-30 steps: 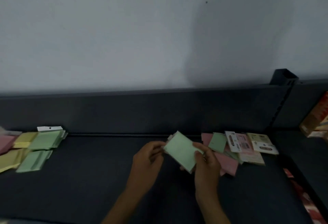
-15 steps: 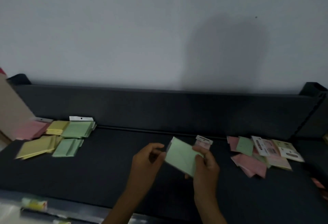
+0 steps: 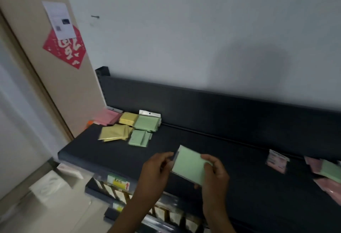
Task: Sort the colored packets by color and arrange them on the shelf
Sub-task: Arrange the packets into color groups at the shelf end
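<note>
One green packet (image 3: 190, 165), possibly several stacked, held up over the front of the dark shelf (image 3: 239, 144), well apart from both groups of packets. Pinched at its near-left edge by the left hand (image 3: 156, 166), gripped along its right side by the right hand (image 3: 215, 172), fingers curled round it. Could not tell whether a single packet or a thin stack; if a stack, likely to fan apart and slide out under a loosened pinch, down past the shelf's front edge onto the rack (image 3: 129, 192) below. Sorted already at far left: green pile (image 3: 146, 123) at the back, second green pile (image 3: 139, 138) in front, yellow packets (image 3: 115, 134) beside, pink packets (image 3: 108, 117) in the corner. Tight neighbours there; a careless drop probably bound to overlap yellow or knock the loose front pile crooked. Unsorted heap (image 3: 326, 173) at far right, blurred, pink and green mixed.
</note>
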`<control>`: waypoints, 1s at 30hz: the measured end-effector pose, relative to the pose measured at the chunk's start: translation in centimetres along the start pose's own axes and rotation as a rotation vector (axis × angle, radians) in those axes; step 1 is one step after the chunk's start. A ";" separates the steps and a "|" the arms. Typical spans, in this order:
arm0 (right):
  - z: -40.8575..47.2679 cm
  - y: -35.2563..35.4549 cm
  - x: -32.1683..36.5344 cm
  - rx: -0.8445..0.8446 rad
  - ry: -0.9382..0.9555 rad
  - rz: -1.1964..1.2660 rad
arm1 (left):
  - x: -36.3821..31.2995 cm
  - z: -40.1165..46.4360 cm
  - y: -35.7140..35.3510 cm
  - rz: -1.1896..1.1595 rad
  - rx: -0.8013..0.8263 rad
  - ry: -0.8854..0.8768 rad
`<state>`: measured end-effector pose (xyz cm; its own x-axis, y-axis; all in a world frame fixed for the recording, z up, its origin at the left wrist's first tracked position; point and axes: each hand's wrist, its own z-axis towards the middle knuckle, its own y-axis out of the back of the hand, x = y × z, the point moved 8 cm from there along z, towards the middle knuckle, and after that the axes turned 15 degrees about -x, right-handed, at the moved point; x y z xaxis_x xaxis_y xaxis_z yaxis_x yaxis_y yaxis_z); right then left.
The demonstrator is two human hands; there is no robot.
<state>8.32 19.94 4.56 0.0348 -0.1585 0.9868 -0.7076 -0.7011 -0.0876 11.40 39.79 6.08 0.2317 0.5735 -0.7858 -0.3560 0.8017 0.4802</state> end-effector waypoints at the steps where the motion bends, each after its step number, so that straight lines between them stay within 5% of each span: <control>1: -1.1 -1.2 -0.2 0.017 0.001 0.001 | 0.6 0.0 1.4 0.017 -0.008 -0.010; 14: -12.4 -13.5 -4.3 0.274 -0.001 -0.055 | 9.9 -2.1 16.8 0.088 -0.164 0.105; 30: -9.2 -21.6 -6.8 0.222 -0.073 -0.051 | 15.2 2.8 15.9 0.056 -0.065 0.204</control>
<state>16.87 42.60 0.99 0.1235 -0.1629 0.9789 -0.5312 -0.8440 -0.0734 11.84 61.70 2.89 0.0246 0.5658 -0.8242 -0.4223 0.7531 0.5044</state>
